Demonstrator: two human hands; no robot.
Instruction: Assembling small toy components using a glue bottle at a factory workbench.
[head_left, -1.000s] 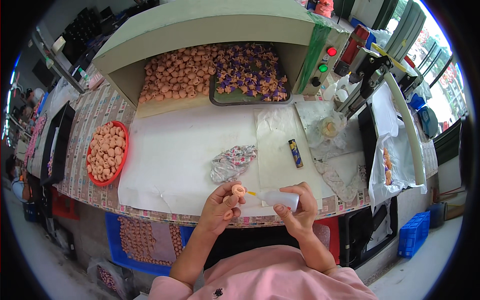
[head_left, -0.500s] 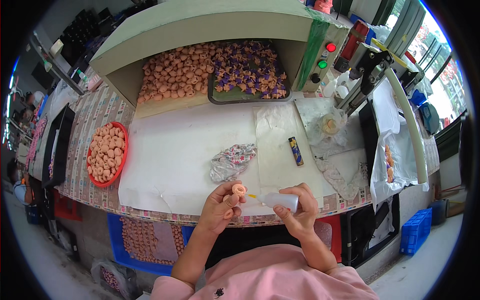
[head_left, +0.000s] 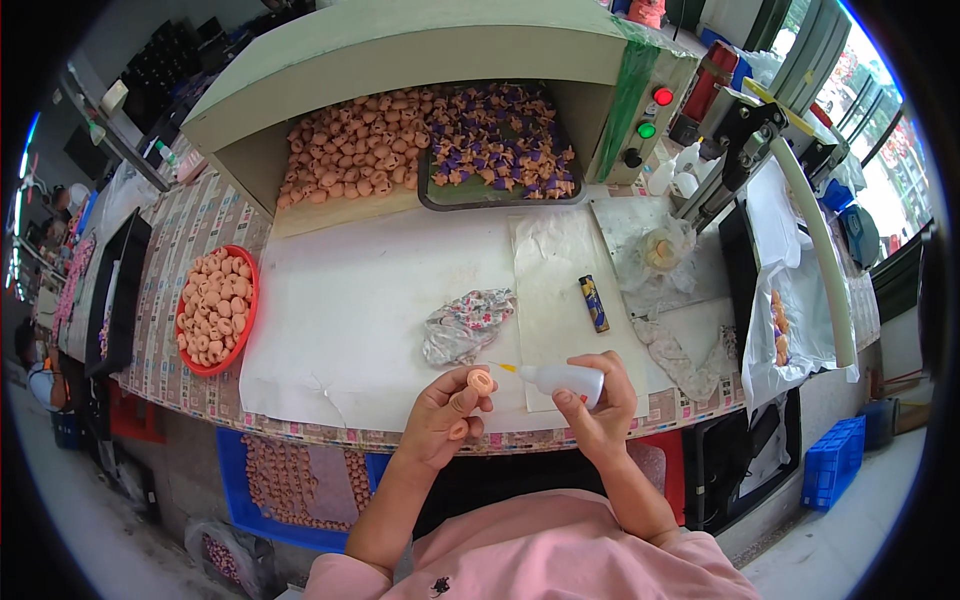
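Near the table's front edge, my left hand [head_left: 440,418] pinches a small skin-coloured hollow doll head [head_left: 481,382] between thumb and fingers, its round opening facing up. A second skin-coloured piece [head_left: 458,430] is tucked lower in the same hand. My right hand [head_left: 606,412] is wrapped round a white squeeze bottle [head_left: 566,380], which lies nearly level with its thin yellow-based nozzle pointing left. The nozzle tip is just above and right of the doll head, apart from it. A crumpled floral cloth or plastic piece [head_left: 466,326] lies on the white paper beyond my hands.
A red basket [head_left: 254,300] of doll heads stands left. Behind, a box-shaped machine [head_left: 420,50] shelters heaped heads [head_left: 350,145] and a dark tray [head_left: 430,190] of small purple-clad figures. A lighter-like dark blue object [head_left: 593,304] and a metal press [head_left: 735,165] are right.
The bottle has moved up and slightly right, so its nozzle has left the doll head's opening. My left hand has barely shifted, keeping both pieces.
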